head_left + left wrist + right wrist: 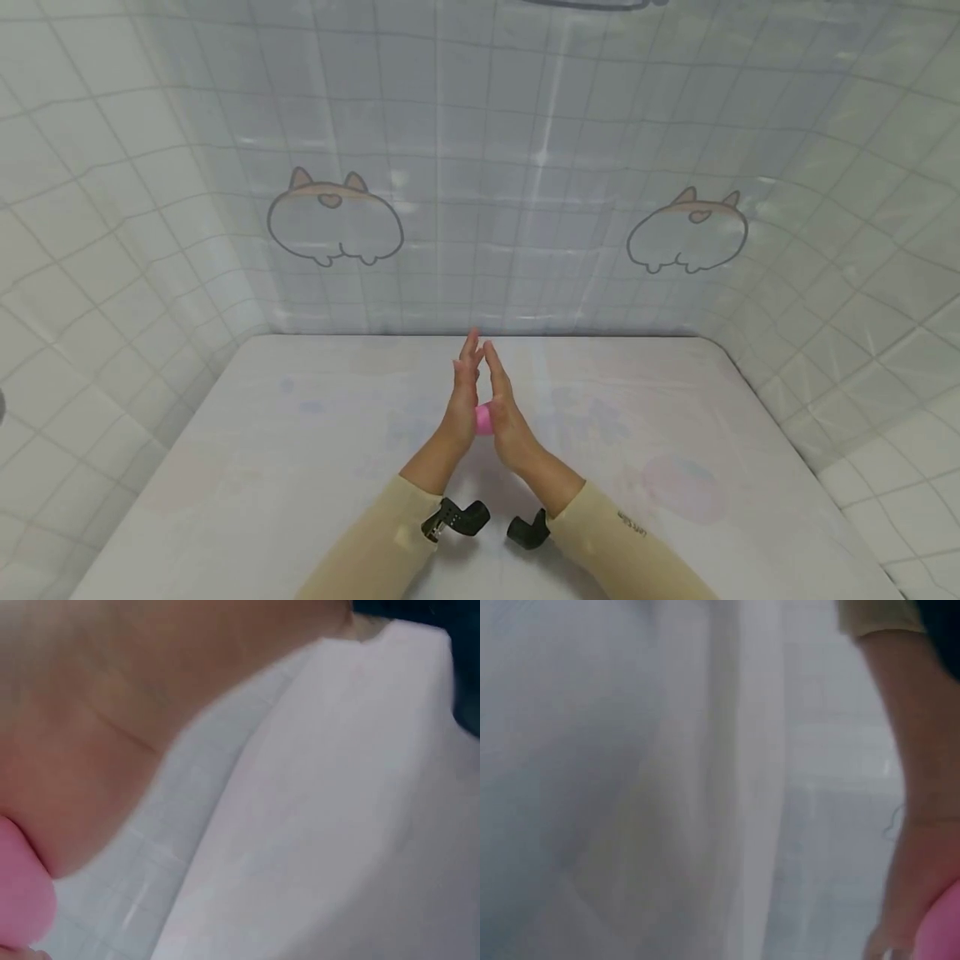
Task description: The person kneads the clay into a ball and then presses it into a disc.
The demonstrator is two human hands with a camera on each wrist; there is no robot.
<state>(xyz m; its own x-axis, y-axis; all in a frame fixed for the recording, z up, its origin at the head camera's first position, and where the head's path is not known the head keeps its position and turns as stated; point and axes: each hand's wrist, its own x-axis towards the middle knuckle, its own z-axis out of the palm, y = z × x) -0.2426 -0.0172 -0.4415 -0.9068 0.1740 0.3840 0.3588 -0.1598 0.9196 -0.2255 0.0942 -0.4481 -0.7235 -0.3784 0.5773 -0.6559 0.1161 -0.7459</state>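
A smooth, rounded pink lump point(483, 419) sits between the two palms; it looks like dough or clay, but I cannot tell its exact kind. From one side my left hand point(462, 404) presses it with straight fingers pointing away and up. My right hand point(512, 425) presses the other side, also with straight fingers. The fingertips of both lean close together above. In the left wrist view, the pink lump point(24, 889) lies against the base of the palm at the left edge. The right wrist view shows the lump point(941, 926) at the lower right corner, its rest cut off.
Beneath the hands is a pale tabletop point(300, 467) with faint coloured patches. White grid-patterned sheeting point(487, 167) with cartoon drawings rises behind it and at both sides. Black wrist cameras point(468, 518) sit at the beige sleeves point(375, 542).
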